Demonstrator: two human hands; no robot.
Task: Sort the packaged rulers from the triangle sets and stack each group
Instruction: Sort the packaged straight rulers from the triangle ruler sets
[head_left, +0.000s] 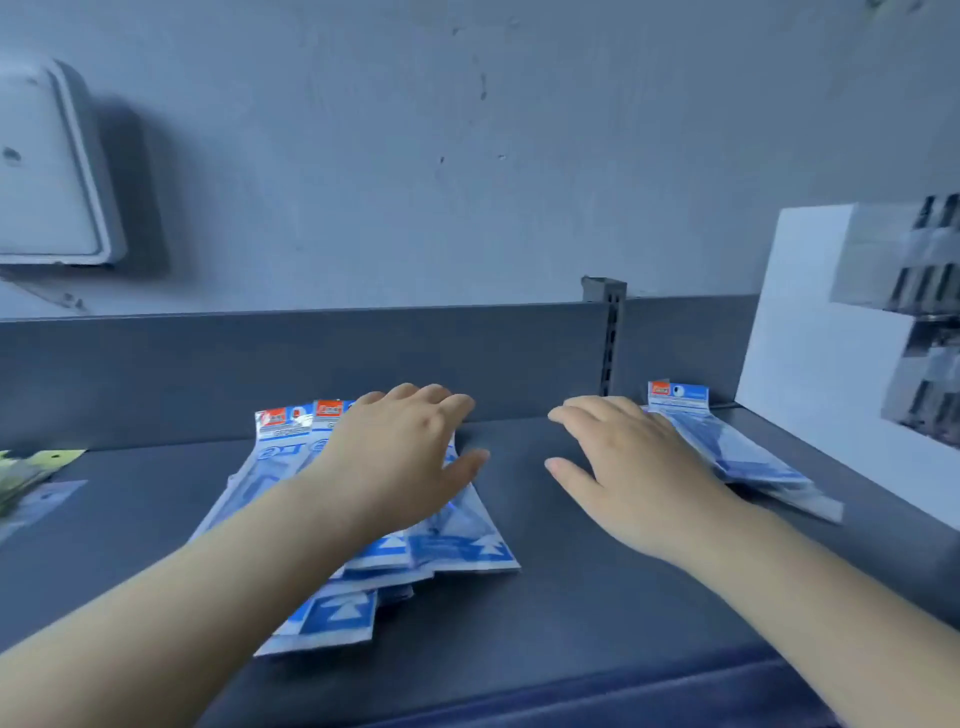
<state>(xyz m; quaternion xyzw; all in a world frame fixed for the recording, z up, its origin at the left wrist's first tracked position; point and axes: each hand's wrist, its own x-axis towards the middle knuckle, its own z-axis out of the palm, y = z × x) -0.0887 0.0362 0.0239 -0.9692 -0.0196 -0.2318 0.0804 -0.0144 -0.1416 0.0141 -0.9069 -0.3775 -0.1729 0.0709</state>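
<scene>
The dark grey metal shelf (545, 597) spans the lower frame. Your left hand (400, 457), fingers relaxed, rests flat on the fanned pile of blue-and-white plastic packets (457, 545) at centre. Your right hand (628, 462), fingers extended, lies beside the smaller blue packet stack (748, 457) at right.

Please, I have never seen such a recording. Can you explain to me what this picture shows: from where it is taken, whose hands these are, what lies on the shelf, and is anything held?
There is no machine here. A camera worn on a person's head looks down at their two bare hands. On the dark shelf lie two groups of blue packets. The left hand rests flat on the fanned pile of packets. The right hand rests beside the smaller stack, touching it. Both hands have relaxed fingers; neither grips anything. A white box stands on the right.
</scene>
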